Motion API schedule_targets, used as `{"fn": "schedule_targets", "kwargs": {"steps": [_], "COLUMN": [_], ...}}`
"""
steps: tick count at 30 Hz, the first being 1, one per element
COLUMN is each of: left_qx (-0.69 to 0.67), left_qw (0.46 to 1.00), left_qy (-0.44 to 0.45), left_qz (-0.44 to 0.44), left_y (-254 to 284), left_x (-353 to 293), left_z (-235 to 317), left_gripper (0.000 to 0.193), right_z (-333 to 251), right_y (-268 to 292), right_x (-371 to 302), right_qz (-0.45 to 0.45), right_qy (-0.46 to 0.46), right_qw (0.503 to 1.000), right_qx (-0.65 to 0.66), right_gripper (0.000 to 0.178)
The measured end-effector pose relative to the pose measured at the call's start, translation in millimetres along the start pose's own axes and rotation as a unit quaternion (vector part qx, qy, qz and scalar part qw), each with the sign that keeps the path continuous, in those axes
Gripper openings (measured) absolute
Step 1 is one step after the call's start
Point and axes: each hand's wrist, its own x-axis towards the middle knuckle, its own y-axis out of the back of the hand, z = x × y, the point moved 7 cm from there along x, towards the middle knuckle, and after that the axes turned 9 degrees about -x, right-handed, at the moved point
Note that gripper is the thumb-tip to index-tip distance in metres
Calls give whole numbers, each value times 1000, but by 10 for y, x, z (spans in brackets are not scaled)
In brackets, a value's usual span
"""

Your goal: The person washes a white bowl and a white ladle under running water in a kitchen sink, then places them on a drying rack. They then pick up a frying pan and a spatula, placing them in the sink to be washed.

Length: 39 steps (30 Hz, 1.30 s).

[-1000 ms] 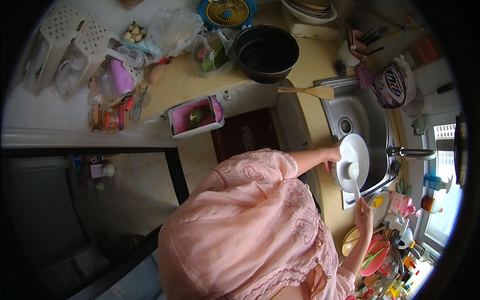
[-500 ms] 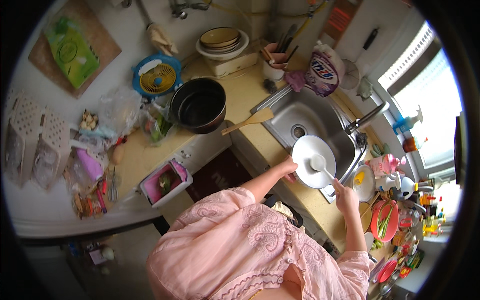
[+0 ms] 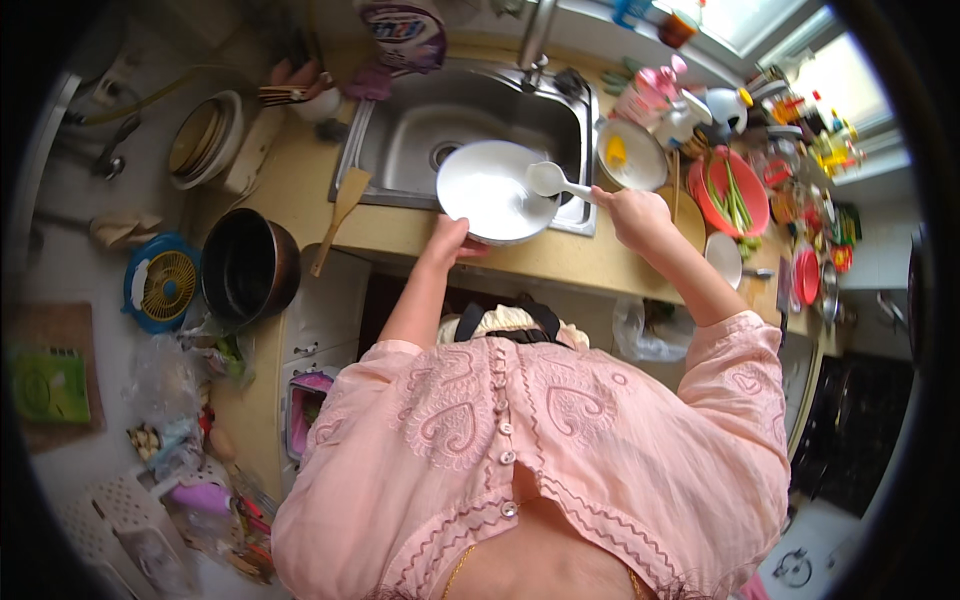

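A white bowl is held over the sink's front edge, with my left hand closed on its near left rim. My right hand grips the handle of a white ladle. The ladle's head overlaps the bowl's right rim; whether it touches the bowl I cannot tell. Behind and below the bowl lies the steel sink, its drain partly showing. A wooden spatula rests on the counter to the left, its handle sticking out past the edge.
A dark pot and a blue-yellow fan stand at left, near stacked bowls. Right of the sink are a pan with something yellow, a red basin with green stalks and several bottles. The faucet rises behind the sink.
The view has swung to the right, so the sink and counter appear further left. The ladle has shifted from over the bowl's middle to its right rim. Both hands keep their grips.
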Motion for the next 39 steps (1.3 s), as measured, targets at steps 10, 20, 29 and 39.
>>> {"fn": "schedule_targets", "kwargs": {"steps": [10, 20, 29, 39], "left_qx": [17, 37, 47, 49], "left_qw": [998, 998, 997, 997], "left_qy": [36, 21, 33, 29], "left_qz": [-41, -40, -44, -55], "left_y": [-54, -37, -97, -46], "left_x": [87, 23, -57, 54], "left_z": [7, 42, 31, -33], "left_gripper": [45, 42, 39, 43], "right_z": [-355, -917, -1262, -1402], "right_y": [-148, -239, -632, -430], "right_x": [449, 352, 483, 438], "right_qz": [59, -171, -160, -72], "right_qy": [-71, 54, -60, -56], "right_qw": [996, 849, 498, 685], "right_qx": [22, 498, 850, 723], "right_gripper": [27, 45, 46, 45]}}
